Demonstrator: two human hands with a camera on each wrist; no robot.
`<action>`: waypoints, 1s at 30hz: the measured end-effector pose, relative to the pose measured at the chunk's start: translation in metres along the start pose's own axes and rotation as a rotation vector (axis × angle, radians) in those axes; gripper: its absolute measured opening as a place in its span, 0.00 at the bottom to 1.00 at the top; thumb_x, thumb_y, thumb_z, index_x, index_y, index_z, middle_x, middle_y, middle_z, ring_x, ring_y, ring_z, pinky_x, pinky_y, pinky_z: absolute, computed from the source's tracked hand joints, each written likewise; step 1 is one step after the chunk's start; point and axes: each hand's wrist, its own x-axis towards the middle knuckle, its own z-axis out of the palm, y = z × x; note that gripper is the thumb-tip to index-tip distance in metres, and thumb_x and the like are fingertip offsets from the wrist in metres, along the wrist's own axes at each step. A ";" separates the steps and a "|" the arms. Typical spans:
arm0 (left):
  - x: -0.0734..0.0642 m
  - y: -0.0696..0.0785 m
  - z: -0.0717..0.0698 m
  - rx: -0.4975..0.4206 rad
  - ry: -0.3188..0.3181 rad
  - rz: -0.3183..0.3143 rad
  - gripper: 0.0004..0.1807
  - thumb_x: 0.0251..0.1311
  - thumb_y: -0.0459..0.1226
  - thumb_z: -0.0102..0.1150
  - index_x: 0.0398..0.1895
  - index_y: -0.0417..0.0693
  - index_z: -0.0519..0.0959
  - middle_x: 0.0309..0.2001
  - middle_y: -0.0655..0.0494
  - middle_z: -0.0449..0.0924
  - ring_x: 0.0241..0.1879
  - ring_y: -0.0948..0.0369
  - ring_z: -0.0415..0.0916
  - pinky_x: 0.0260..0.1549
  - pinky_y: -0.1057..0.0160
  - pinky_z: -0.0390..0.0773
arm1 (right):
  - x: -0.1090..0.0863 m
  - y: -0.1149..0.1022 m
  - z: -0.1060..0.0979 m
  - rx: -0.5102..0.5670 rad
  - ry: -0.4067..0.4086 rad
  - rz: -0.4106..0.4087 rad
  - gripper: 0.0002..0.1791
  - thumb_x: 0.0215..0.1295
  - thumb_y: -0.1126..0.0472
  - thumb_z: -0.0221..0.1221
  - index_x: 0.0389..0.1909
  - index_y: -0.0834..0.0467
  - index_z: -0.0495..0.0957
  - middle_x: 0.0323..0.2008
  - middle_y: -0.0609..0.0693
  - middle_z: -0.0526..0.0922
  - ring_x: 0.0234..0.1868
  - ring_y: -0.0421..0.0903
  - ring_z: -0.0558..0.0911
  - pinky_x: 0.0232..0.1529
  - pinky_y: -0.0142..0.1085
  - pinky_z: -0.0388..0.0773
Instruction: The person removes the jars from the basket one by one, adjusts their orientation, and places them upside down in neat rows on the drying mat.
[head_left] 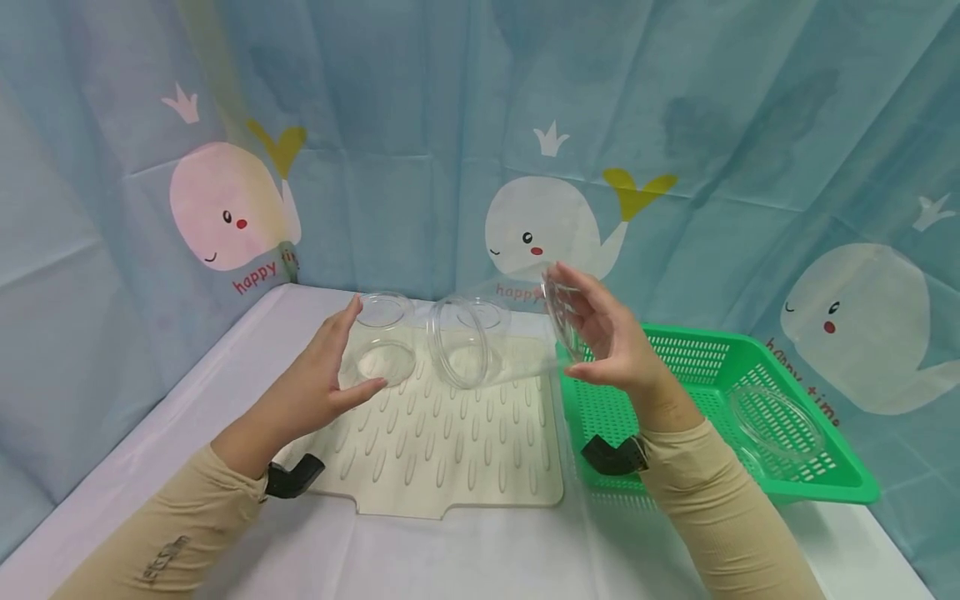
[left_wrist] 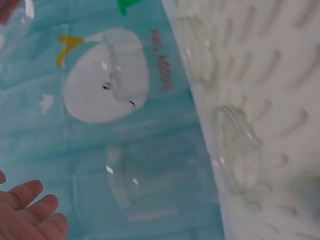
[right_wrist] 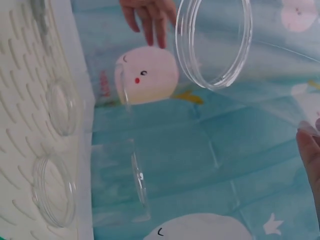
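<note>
My right hand holds a clear plastic jar on its side above the mat. Its fingers and thumb spread around the end near the palm, and the round rim faces left. In the right wrist view the jar's thick rim shows at the top. My left hand is raised with fingers and thumb apart, nothing between them. Beyond it, two more clear jars stand upright: a left jar and a right jar. Both also show in the left wrist view, as a nearer jar and a farther one.
The jars stand at the back of a cream ridged mat on a white-covered table. A green basket at the right contains clear plastic pieces. A blue whale-print curtain hangs behind.
</note>
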 end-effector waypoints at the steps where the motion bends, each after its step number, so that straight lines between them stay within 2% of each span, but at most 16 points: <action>1: -0.001 -0.006 0.001 0.019 -0.010 -0.012 0.54 0.54 0.47 0.61 0.72 0.44 0.33 0.69 0.39 0.44 0.67 0.44 0.46 0.59 0.40 0.54 | 0.000 0.000 0.000 -0.001 -0.004 0.002 0.53 0.49 0.59 0.69 0.66 0.74 0.44 0.66 0.60 0.56 0.66 0.54 0.59 0.64 0.39 0.58; 10: -0.007 -0.054 0.008 0.063 -0.131 -0.196 0.59 0.54 0.57 0.56 0.70 0.40 0.27 0.70 0.35 0.34 0.68 0.41 0.37 0.62 0.40 0.45 | -0.001 0.001 0.000 -0.014 -0.014 0.023 0.53 0.49 0.61 0.68 0.67 0.74 0.43 0.66 0.61 0.54 0.67 0.55 0.56 0.65 0.39 0.57; 16: -0.012 -0.078 0.024 0.074 -0.261 -0.251 0.63 0.50 0.60 0.57 0.69 0.33 0.29 0.69 0.32 0.30 0.68 0.38 0.31 0.62 0.39 0.41 | -0.001 0.003 -0.001 -0.028 -0.009 0.025 0.54 0.49 0.60 0.68 0.66 0.74 0.43 0.66 0.61 0.54 0.67 0.55 0.57 0.64 0.39 0.58; 21: -0.013 -0.092 0.035 0.080 -0.313 -0.293 0.65 0.47 0.62 0.59 0.69 0.32 0.30 0.69 0.32 0.28 0.67 0.36 0.28 0.61 0.37 0.40 | -0.001 0.004 -0.001 -0.039 -0.010 0.053 0.54 0.49 0.59 0.68 0.67 0.73 0.43 0.67 0.60 0.54 0.67 0.54 0.57 0.64 0.38 0.58; 25: -0.014 -0.098 0.041 0.146 -0.348 -0.313 0.64 0.47 0.61 0.60 0.68 0.28 0.34 0.68 0.28 0.29 0.66 0.33 0.29 0.61 0.36 0.40 | -0.001 0.004 -0.001 -0.051 -0.016 0.073 0.54 0.49 0.58 0.69 0.67 0.72 0.44 0.67 0.59 0.55 0.67 0.53 0.57 0.64 0.37 0.58; 30: -0.018 -0.098 0.045 0.164 -0.464 -0.378 0.67 0.42 0.64 0.60 0.66 0.24 0.37 0.66 0.24 0.28 0.65 0.31 0.28 0.59 0.35 0.39 | -0.001 0.004 -0.002 -0.067 -0.020 0.087 0.54 0.49 0.56 0.68 0.68 0.72 0.43 0.67 0.60 0.54 0.68 0.53 0.57 0.64 0.37 0.58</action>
